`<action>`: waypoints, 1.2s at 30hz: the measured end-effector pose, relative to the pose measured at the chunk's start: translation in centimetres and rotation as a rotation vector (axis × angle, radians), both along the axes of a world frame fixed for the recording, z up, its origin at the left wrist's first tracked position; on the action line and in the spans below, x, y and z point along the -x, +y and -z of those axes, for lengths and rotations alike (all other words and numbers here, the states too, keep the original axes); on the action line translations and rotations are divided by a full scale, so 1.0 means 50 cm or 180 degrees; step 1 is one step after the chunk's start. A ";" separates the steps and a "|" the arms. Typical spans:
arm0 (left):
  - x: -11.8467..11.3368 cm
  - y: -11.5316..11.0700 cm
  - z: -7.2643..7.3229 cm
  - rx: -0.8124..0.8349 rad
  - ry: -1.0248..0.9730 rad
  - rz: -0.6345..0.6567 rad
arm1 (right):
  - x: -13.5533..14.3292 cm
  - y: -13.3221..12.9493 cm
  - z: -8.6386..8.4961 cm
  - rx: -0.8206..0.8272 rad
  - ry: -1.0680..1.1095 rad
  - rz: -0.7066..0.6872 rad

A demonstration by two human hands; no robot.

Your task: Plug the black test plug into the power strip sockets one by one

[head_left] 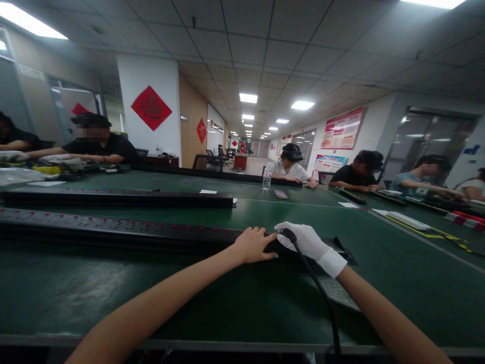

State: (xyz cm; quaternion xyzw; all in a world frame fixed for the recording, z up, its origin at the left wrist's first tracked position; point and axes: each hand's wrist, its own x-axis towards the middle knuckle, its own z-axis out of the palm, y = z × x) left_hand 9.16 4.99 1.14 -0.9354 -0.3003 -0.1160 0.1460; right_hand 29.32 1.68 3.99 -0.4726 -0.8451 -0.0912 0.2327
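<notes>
A long black power strip, with a row of small red dots along its top, lies across the green table. My bare left hand is over its right part, fingers across the top and thumb along the near side. Just to the right, my white-gloved right hand is closed around a black plug held at the strip's top. A thick black cable runs from this plug down over the table's front edge. Whether the plug sits in a socket is hidden by the glove.
Behind lies a second black strip, parallel to mine. Farther back are a water bottle and a phone-like object. A white power strip is at right. Several people sit around the table.
</notes>
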 end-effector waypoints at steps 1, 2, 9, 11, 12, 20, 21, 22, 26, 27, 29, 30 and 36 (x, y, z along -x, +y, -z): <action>0.000 0.000 -0.001 0.0010 0.0007 -0.0010 | -0.001 -0.001 -0.002 0.0020 -0.0025 -0.0028; 0.000 0.000 -0.001 0.0018 0.0015 -0.0018 | -0.002 -0.001 -0.002 0.0031 -0.0035 -0.0052; 0.002 0.000 -0.001 0.0075 0.0055 -0.0058 | -0.006 0.006 0.004 0.0131 -0.0001 -0.0128; 0.002 0.001 0.000 0.0077 0.0031 -0.0051 | -0.003 0.005 0.004 0.0158 0.0015 -0.0110; 0.002 0.001 0.000 0.0064 0.0014 -0.0061 | -0.001 0.004 0.004 0.0164 0.0035 -0.0092; -0.001 0.003 0.003 0.0138 -0.0056 -0.0108 | 0.017 -0.005 -0.001 0.0190 0.0188 0.0067; -0.001 0.003 0.003 0.0130 -0.0064 -0.0109 | 0.018 -0.004 0.001 0.0180 0.0226 0.0086; -0.002 0.004 0.004 0.0114 -0.0069 -0.0112 | 0.020 -0.003 0.003 0.0158 0.0281 0.0110; -0.003 0.005 0.007 0.0049 -0.0040 -0.0131 | 0.022 0.004 0.016 0.0075 0.0505 0.0189; -0.003 0.005 0.007 0.0043 -0.0035 -0.0132 | 0.021 0.006 0.019 0.0081 0.0534 0.0180; -0.003 0.005 0.006 0.0046 -0.0035 -0.0122 | 0.017 0.011 0.022 0.0125 0.0582 0.0099; -0.003 0.005 0.006 0.0048 -0.0038 -0.0119 | 0.014 0.014 0.023 0.0163 0.0617 0.0043; -0.003 0.005 0.006 0.0073 -0.0048 -0.0115 | 0.002 0.024 0.018 0.0399 0.0796 -0.0115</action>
